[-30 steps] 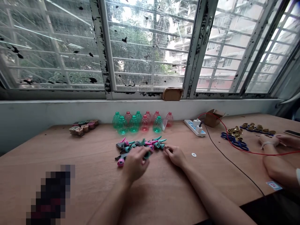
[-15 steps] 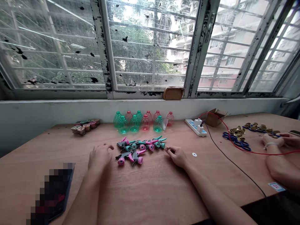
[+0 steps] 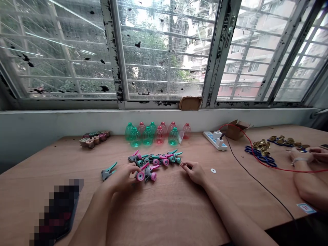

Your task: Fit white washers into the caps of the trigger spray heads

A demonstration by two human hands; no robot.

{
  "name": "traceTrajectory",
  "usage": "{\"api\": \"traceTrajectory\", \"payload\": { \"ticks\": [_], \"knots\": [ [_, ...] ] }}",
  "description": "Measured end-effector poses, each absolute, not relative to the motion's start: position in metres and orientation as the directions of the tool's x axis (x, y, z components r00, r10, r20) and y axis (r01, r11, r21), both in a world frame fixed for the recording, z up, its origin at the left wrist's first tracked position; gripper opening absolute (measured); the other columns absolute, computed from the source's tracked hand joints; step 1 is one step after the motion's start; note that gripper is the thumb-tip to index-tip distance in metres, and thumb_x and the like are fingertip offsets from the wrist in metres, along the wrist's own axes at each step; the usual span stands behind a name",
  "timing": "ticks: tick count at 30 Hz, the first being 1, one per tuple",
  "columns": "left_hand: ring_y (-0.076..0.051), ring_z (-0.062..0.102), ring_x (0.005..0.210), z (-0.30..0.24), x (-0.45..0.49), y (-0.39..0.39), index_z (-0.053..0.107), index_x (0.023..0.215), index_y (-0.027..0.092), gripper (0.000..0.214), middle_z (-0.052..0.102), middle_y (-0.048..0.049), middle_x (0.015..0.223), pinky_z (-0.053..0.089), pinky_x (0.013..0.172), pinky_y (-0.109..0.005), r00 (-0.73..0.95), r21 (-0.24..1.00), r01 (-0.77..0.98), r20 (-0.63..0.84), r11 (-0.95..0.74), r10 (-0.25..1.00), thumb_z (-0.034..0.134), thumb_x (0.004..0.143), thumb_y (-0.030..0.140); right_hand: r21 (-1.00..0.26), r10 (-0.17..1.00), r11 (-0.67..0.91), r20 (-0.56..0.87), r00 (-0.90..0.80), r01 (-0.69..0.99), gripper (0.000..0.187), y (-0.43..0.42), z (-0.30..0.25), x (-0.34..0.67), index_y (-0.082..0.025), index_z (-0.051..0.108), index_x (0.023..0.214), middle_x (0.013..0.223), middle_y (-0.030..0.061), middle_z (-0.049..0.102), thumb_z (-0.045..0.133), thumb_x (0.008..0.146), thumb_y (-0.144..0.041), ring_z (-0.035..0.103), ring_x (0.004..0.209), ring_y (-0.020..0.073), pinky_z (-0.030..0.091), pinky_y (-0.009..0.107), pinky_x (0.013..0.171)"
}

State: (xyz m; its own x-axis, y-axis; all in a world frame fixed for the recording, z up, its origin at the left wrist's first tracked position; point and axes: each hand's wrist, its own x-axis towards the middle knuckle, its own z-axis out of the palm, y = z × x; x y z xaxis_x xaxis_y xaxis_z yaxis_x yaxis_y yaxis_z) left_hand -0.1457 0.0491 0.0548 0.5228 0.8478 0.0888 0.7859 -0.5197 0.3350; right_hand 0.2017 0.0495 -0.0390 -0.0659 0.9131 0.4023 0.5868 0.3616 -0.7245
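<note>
My left hand is closed round a trigger spray head with a pink collar; its fingers hide most of the grey body. Just beside it lies another grey spray head with a pink collar. Several more pink, teal and grey spray heads form a row behind. To the left of my left hand rests a grey spray head with a teal trigger. My right hand lies on the table at the row's right end, its fingertips pinched on something thin that I cannot make out.
Green bottles and red bottles stand by the wall. A power strip with cables, a white disc and a phone lie around. At right, a co-worker's hands are near blue-handled scissors.
My left hand has moved right and taken hold of the pink-collared spray head, shifting it right. The teal-trigger spray head at left has come into view. My right hand stays put.
</note>
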Motion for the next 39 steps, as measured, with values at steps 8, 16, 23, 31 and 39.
{"api": "traceTrajectory", "payload": {
  "ticks": [8, 16, 23, 31, 39],
  "knots": [
    [-0.013, 0.053, 0.073, 0.043, -0.07, 0.02, 0.065, 0.087, 0.017, 0.018, 0.062, -0.0015, 0.082, 0.04, 0.065, -0.021, 0.651, 0.523, 0.483, 0.321, -0.702, 0.688, 0.06, 0.07, 0.018, -0.761, 0.905, 0.37, 0.424, -0.024, 0.532, 0.035, 0.048, -0.039, 0.202, -0.016, 0.071, 0.096, 0.066, 0.0017, 0.064, 0.051, 0.085, -0.042, 0.054, 0.059, 0.0152, 0.039, 0.024, 0.055],
    [-0.014, 0.056, 0.072, -0.002, -0.022, 0.007, 0.064, 0.091, 0.018, 0.022, 0.065, -0.0023, 0.084, 0.037, 0.062, -0.022, 0.763, 0.496, 0.416, 0.265, -0.762, 0.589, 0.063, 0.069, 0.02, -0.771, 0.875, 0.405, 0.483, 0.036, 0.491, 0.039, 0.044, -0.039, 0.203, -0.015, 0.063, 0.108, 0.058, -0.0023, 0.054, 0.045, 0.09, -0.044, 0.05, 0.053, 0.0127, 0.04, 0.023, 0.055],
    [-0.014, 0.055, 0.069, 0.002, -0.034, 0.013, 0.068, 0.095, 0.02, 0.026, 0.066, -0.0011, 0.079, 0.034, 0.059, -0.023, 0.699, 0.501, 0.525, 0.208, -0.688, 0.685, 0.066, 0.075, 0.037, -0.524, 0.786, 0.562, 0.58, -0.215, 0.64, 0.036, 0.008, -0.01, 0.202, -0.019, 0.069, 0.105, 0.088, 0.0084, 0.07, 0.04, 0.095, -0.039, 0.064, 0.078, 0.0187, 0.046, 0.027, 0.071],
    [-0.016, 0.058, 0.073, 0.003, -0.034, 0.009, 0.066, 0.103, 0.024, 0.027, 0.069, -0.001, 0.086, 0.034, 0.06, -0.023, 0.707, 0.489, 0.547, 0.165, -0.68, 0.687, 0.059, 0.081, 0.038, -0.132, 0.835, 0.52, 0.286, -0.47, 0.844, 0.03, -0.043, 0.019, 0.205, -0.027, 0.071, 0.103, 0.089, 0.0055, 0.074, 0.043, 0.095, -0.033, 0.067, 0.075, 0.0192, 0.038, 0.027, 0.063],
    [-0.017, 0.06, 0.078, 0.002, -0.034, 0.011, 0.064, 0.103, 0.025, 0.026, 0.069, -0.0014, 0.09, 0.034, 0.061, -0.024, 0.717, 0.448, 0.569, 0.141, -0.69, 0.682, 0.058, 0.082, 0.038, 0.157, 0.874, 0.41, 0.214, -0.436, 0.899, 0.026, -0.058, 0.035, 0.181, -0.021, 0.068, 0.08, 0.073, 0.0063, 0.069, 0.045, 0.092, -0.023, 0.062, 0.069, 0.0174, 0.028, 0.027, 0.055]
  ]
}}
